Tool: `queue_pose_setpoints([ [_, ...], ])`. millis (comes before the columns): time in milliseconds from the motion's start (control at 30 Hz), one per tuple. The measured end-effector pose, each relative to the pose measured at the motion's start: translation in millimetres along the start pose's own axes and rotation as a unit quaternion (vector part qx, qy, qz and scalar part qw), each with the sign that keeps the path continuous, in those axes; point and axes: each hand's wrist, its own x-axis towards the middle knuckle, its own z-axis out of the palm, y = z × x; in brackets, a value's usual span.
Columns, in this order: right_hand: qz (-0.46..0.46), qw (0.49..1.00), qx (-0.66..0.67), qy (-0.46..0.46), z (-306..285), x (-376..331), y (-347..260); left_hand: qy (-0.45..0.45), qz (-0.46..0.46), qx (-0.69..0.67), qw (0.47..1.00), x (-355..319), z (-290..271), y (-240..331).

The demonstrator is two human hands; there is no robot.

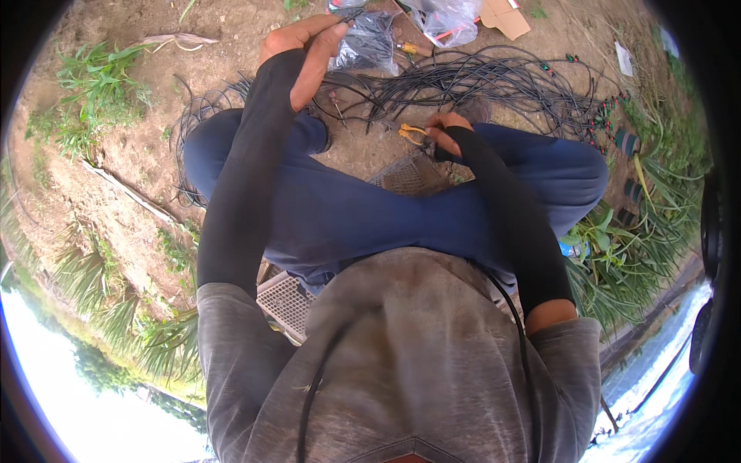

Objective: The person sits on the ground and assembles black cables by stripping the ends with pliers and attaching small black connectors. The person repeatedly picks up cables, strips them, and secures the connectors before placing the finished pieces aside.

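Note:
My left hand reaches out to the far side, its thumb and fingertips closed at a small dark piece that I cannot make out. Just beyond those fingertips lies a clear plastic bag with dark contents. In my right hand, above my right shin, is a small pair of pliers with orange-yellow handles; the rest of the tool is covered by my fingers. A large tangle of black cable spreads on the ground beyond both hands.
Red and green cable ends lie at the right. A yellow-handled tool, another clear bag and a cardboard piece lie at the far side. I sit over a grey plastic crate. Dark spools stand by grass.

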Motion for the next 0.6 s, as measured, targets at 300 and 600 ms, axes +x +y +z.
queue_pose_setpoints([
  [300,0.179,0.933,-0.299,-0.096,153.3,106.4,90.7,0.057,-0.100,-0.074,0.991,33.3,-2.9,18.5],
  [600,0.185,0.962,-0.198,-0.027,129.6,106.6,64.9,0.046,-0.104,-0.062,0.992,49.6,5.7,18.1],
])
